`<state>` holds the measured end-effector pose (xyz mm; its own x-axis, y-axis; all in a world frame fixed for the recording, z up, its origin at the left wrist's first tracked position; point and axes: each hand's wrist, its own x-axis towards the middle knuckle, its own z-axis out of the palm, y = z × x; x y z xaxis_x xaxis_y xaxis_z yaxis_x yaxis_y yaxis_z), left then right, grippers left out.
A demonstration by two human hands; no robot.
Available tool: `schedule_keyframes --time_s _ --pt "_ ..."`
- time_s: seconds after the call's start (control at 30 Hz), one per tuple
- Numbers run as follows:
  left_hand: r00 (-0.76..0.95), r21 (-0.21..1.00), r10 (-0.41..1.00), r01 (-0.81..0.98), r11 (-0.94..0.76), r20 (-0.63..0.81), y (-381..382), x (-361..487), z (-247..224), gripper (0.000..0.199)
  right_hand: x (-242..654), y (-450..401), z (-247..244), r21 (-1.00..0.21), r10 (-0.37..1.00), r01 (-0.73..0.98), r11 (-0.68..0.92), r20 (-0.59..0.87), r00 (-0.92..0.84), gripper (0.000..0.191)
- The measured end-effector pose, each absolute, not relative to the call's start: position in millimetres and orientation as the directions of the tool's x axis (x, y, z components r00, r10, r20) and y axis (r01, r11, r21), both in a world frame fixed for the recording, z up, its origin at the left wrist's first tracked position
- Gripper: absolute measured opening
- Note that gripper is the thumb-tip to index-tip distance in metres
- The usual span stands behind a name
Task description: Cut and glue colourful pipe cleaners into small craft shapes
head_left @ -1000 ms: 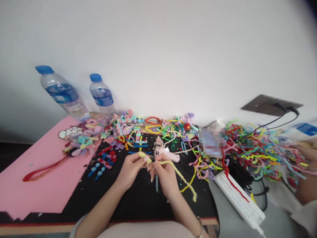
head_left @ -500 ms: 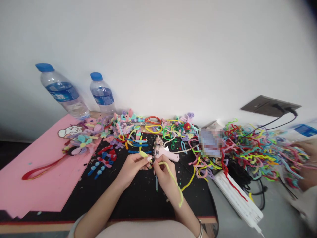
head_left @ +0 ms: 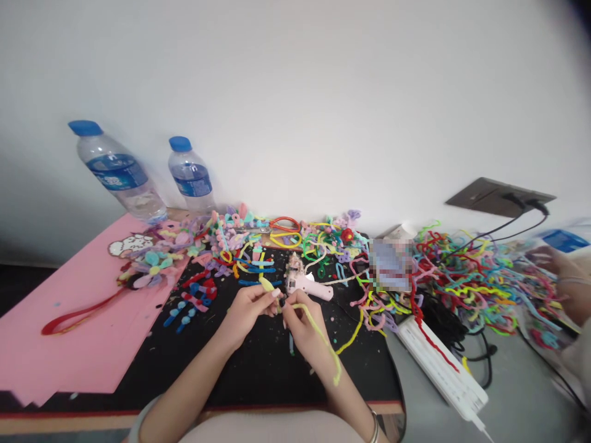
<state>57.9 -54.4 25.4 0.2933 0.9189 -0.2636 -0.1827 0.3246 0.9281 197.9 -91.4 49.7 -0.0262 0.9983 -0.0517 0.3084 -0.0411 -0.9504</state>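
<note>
Over the black mat's (head_left: 221,369) middle, left hand (head_left: 247,307) pinches the folded end of a fuzzy pale-yellow pipe cleaner (head_left: 337,366), right hand (head_left: 302,320) pinching right beside it, bendy tail across that wrist. Smooth pinkish glue gun (head_left: 317,288) lies just beyond.
</note>
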Motion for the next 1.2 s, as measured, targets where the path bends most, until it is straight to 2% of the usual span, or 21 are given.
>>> schedule_keyframes --time_s 0.13,0.3,0.53,0.73,0.87,0.97,1.13,1.2 --pt "0.254 0.990 0.957 0.038 0.136 -0.141 -53 57 28 0.035 204 -91 49 -0.935 0.998 0.354 -0.003 -0.026 -0.061 0.024" --pt "0.387 0.988 0.920 0.152 0.011 -0.070 -56 56 32 0.032 214 -89 50 -0.944 0.998 0.330 -0.026 -0.044 -0.048 0.034" --pt "0.730 0.994 0.675 0.061 0.090 -0.106 -62 54 36 0.025 228 -88 58 -0.979 0.948 0.203 -0.007 -0.071 -0.309 0.040" --pt "0.807 0.974 0.552 0.128 0.185 -0.210 -66 50 33 0.024 228 -89 64 -0.990 0.834 0.125 -0.057 -0.117 -0.540 0.035" --pt "0.836 0.960 0.481 0.182 0.213 -0.265 -65 49 33 0.023 229 -87 63 -0.981 0.797 0.189 -0.033 -0.140 -0.587 0.034" --pt "0.860 0.959 0.433 0.203 0.196 -0.271 -63 49 34 0.023 230 -85 58 -0.960 0.807 0.279 0.002 -0.163 -0.567 0.038" --pt "0.773 0.981 0.609 0.083 0.178 -0.176 -62 50 36 0.027 226 -91 46 -0.967 0.964 0.251 0.042 -0.026 -0.263 0.041" --pt "0.765 0.983 0.631 0.014 0.184 -0.129 -62 50 37 0.029 222 -95 43 -0.976 0.985 0.209 0.052 0.016 -0.173 0.042"
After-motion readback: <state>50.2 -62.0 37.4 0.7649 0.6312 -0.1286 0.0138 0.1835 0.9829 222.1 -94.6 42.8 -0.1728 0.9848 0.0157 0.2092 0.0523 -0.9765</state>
